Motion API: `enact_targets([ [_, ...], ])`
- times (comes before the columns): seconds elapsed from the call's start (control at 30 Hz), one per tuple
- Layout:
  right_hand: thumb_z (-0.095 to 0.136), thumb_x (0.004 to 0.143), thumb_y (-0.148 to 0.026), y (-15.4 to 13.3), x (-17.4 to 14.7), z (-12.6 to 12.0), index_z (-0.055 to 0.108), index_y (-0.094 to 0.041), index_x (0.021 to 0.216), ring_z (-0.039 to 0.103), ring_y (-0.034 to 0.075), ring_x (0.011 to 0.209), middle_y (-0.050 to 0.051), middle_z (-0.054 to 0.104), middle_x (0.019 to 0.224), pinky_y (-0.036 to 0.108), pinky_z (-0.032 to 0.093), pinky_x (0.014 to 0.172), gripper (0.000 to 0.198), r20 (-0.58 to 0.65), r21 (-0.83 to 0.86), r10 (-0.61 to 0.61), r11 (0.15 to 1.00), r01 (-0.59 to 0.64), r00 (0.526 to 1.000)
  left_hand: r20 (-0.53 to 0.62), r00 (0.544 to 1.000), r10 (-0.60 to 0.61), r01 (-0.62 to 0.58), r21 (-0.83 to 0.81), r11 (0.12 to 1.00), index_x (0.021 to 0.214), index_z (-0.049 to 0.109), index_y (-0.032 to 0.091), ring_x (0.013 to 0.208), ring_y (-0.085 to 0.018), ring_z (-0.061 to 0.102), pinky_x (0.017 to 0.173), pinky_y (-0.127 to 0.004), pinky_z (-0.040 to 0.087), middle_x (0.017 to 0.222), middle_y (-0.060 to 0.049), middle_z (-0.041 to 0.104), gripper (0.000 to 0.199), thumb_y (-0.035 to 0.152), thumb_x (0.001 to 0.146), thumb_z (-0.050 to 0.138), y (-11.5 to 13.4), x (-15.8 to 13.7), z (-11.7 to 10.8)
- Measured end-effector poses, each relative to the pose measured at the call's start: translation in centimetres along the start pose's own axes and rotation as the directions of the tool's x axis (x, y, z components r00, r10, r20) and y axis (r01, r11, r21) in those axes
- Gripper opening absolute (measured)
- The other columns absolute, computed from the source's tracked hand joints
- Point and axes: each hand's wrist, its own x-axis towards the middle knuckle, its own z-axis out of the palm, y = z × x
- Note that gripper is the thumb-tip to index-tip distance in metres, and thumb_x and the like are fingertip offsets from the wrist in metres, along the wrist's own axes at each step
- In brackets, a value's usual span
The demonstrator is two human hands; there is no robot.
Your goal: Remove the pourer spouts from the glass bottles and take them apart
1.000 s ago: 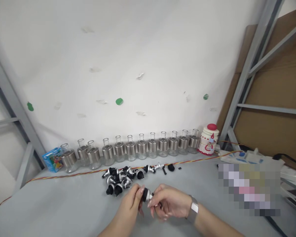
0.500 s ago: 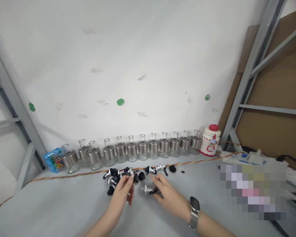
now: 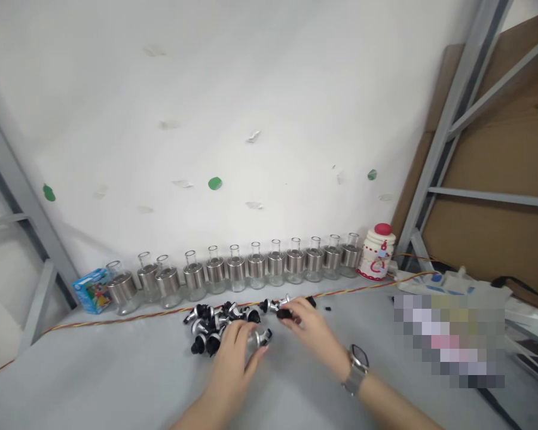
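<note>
My left hand (image 3: 235,361) is closed around a silver bottle pourer (image 3: 263,338) with a dark tip, held just above the table between thumb and fingers. To its right, my right hand (image 3: 311,331), with a watch on the wrist, pinches a small black piece (image 3: 284,313) whose exact kind is blurred. Beside the left fingers lies a pile of silver-and-black pourers (image 3: 201,327), partly hidden by that hand. Another pourer (image 3: 267,306) rests just beyond the gap between my hands, and my right fingers partly cover more parts there.
A row of glass bottles with metal sleeves (image 3: 215,270) stands along the wall. A blue box (image 3: 92,291) is at its left end, a white jar with a red lid (image 3: 375,254) at its right. A twisted wire (image 3: 143,318) crosses the grey table (image 3: 116,376).
The pourer that was at my right hand is now in my left hand, which has moved right. My right hand has moved up and right and now pinches a black piece.
</note>
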Motion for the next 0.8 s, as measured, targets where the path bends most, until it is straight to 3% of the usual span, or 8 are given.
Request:
enact_targets([
  [0.13,0.053,0.07,-0.014,3.7,1.5,-0.8,0.062,-0.013,0.085,0.057,0.018,0.074,0.006,0.061,0.082,0.032,0.044,0.072,0.017,0.009,-0.083,0.198,0.977,-0.196,0.98,0.154,0.972,0.178,-0.207,0.194,0.959,0.119,0.044,0.027,0.113,-0.024,0.039,0.095,-0.043,0.031,0.12,-0.004,0.049,0.044,0.018,0.076,0.049,-1.0,0.4,0.1],
  [0.27,0.054,0.07,-0.016,4.8,1.8,-1.1,0.064,-0.014,0.087,0.057,0.017,0.07,0.004,0.062,0.076,0.03,0.045,0.07,0.02,0.046,-0.083,0.192,0.979,-0.188,0.98,0.174,0.972,0.156,-0.188,0.189,0.964,0.106,0.055,0.026,0.101,-0.022,0.05,0.091,-0.043,0.037,0.106,-0.004,0.058,0.034,0.012,0.076,0.048,-1.4,0.3,0.6],
  [0.33,0.055,0.07,-0.017,4.6,1.7,-1.2,0.065,-0.015,0.084,0.056,0.018,0.079,0.006,0.061,0.085,0.032,0.042,0.077,0.018,0.031,-0.098,0.172,0.981,-0.169,0.985,0.12,0.986,0.117,-0.128,0.088,0.988,0.102,0.058,0.025,0.098,-0.022,0.052,0.09,-0.042,0.038,0.103,-0.005,0.059,0.031,0.013,0.076,0.048,-1.5,0.3,0.6],
  [0.43,0.054,0.07,-0.016,3.7,1.3,-1.3,0.064,-0.013,0.088,0.051,0.021,0.09,0.009,0.055,0.094,0.036,0.037,0.085,0.02,-0.037,-0.134,0.145,0.98,-0.149,0.989,0.038,0.999,-0.036,0.044,-0.234,0.971,0.1,0.058,0.023,0.1,-0.022,0.052,0.09,-0.04,0.038,0.104,-0.006,0.059,0.026,0.021,0.077,0.049,-1.5,0.6,0.5],
  [0.53,0.052,0.074,-0.018,1.7,0.7,-0.9,0.057,-0.013,0.103,0.051,0.019,0.088,0.01,0.052,0.098,0.035,0.038,0.084,0.03,-0.087,-0.077,0.068,0.994,-0.075,0.994,0.113,0.963,-0.243,0.259,-0.627,0.735,0.103,0.057,0.019,0.103,-0.023,0.053,0.09,-0.039,0.039,0.109,-0.009,0.059,0.032,0.033,0.074,0.054,-1.0,0.9,0.0],
  [0.6,0.051,0.077,-0.022,0.0,0.0,-0.2,0.056,-0.016,0.105,0.053,0.015,0.076,0.006,0.055,0.093,0.03,0.043,0.075,0.029,0.032,0.087,0.046,0.995,-0.049,0.998,0.19,0.936,-0.298,0.325,-0.794,0.514,0.106,0.055,0.019,0.107,-0.024,0.051,0.091,-0.039,0.039,0.114,-0.01,0.057,0.042,0.039,0.07,0.059,-0.7,0.9,-0.2],
  [0.67,0.054,0.076,-0.025,-1.6,-0.8,0.7,0.055,-0.019,0.107,0.054,0.014,0.071,0.003,0.058,0.087,0.027,0.045,0.067,0.031,0.215,0.269,0.049,0.957,-0.107,0.975,0.192,0.916,-0.352,0.336,-0.848,0.41,0.107,0.056,0.018,0.108,-0.025,0.05,0.091,-0.039,0.039,0.115,-0.011,0.057,0.048,0.043,0.066,0.062,-0.3,0.8,-0.3],
  [0.8,0.057,0.073,-0.021,-3.6,-2.2,2.8,0.044,-0.02,0.117,0.056,0.013,0.073,0.004,0.057,0.096,0.027,0.046,0.071,0.047,0.247,0.472,0.089,0.859,-0.2,0.965,0.108,0.919,-0.379,0.314,-0.782,0.539,0.102,0.061,0.019,0.107,-0.025,0.05,0.095,-0.039,0.036,0.111,-0.007,0.06,0.044,0.041,0.064,0.064,0.4,0.4,-0.1],
])
